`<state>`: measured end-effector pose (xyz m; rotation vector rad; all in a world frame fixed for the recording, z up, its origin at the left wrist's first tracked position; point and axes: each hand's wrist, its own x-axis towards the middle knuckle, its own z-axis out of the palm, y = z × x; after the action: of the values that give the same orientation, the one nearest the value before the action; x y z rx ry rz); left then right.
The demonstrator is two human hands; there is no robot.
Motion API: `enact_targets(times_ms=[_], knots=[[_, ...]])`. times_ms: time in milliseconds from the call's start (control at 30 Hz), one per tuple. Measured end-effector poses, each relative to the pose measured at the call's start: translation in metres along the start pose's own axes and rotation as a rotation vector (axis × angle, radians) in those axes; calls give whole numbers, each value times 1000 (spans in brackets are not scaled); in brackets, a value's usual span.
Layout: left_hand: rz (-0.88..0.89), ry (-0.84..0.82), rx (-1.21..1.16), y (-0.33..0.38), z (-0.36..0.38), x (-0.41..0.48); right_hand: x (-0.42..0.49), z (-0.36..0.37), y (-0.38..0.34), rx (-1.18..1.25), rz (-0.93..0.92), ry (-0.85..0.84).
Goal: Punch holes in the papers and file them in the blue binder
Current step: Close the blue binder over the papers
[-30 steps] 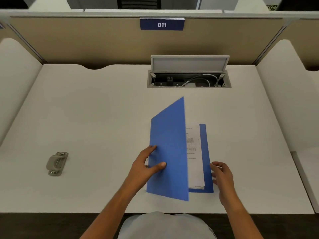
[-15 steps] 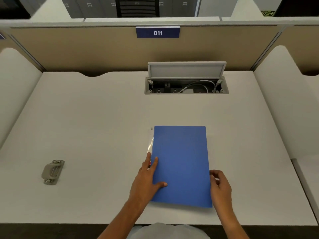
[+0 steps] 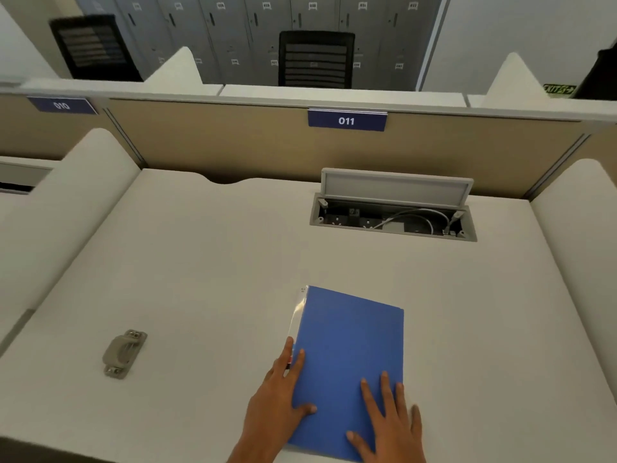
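The blue binder [image 3: 350, 349] lies closed and flat on the white desk [image 3: 207, 269], near the front edge. A strip of white paper [image 3: 298, 312] sticks out along its left side. My left hand [image 3: 277, 402] rests flat on the binder's left edge, fingers straight, thumb on the cover. My right hand [image 3: 389, 426] lies flat on the cover's lower right part with its fingers spread. The grey hole punch [image 3: 123, 354] sits alone on the desk far to the left of both hands.
An open cable box [image 3: 394, 215] with its lid up sits in the desk at the back right. Beige partitions and white side dividers [image 3: 581, 222] close in the desk. Beyond the partition stand black chairs [image 3: 315, 60] and grey lockers.
The binder's cover swung down and the binder now lies closed. My right hand moved from the binder's right edge onto the cover. The camera tilted up and turned left.
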<state>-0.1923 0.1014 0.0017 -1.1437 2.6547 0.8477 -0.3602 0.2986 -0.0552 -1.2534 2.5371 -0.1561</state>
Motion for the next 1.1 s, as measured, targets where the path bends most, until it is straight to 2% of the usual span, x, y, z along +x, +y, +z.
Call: enact_targets(times_ms=[167,300,433,700,800,933,1100], knots=[[-96,47,27,-22,-36,5,42,1,-30,22,-126,-15],[-147,71,45,-46,-67,20,80,5,-68,78,-156,1],[-188,30,55,-77,-97,48,122,8,-109,116,-162,22],[-214,-118,50,-152,-153,139,213,10,-172,44,-206,71],[-202,-59,35,-165,-167,168,248,4,-186,17,-206,97],[-168,110,19,-176,-178,199,288,-1,-200,-24,-237,148],[-127,157,-5,-190,-192,242,327,-31,-214,14,-194,21]])
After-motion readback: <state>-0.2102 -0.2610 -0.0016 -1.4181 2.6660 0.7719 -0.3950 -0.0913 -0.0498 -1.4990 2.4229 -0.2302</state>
